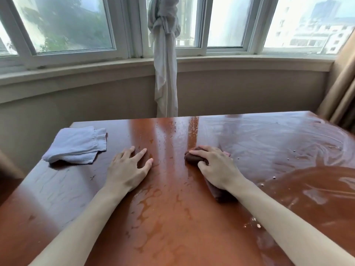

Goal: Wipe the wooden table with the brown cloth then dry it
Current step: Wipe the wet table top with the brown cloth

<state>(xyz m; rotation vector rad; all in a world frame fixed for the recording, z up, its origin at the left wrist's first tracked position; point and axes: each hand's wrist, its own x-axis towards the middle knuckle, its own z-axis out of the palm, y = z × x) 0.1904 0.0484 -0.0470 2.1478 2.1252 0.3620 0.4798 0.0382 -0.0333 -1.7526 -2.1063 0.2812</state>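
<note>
Your right hand [215, 166] clutches the brown cloth [194, 157], bunched under curled fingers and pressed onto the wet wooden surface [172, 217] right of centre; part of it trails back under your wrist. Your left hand [128, 167] lies flat, fingers spread, bracing just left of centre. Water is beaded and pooled down the middle, so I judge a braced palm could slip, and a bunched cloth may only smear water around. The white towel [75, 144] at the far left corner could soak up damp before drying. No brand, label or writing is readable anywhere.
</note>
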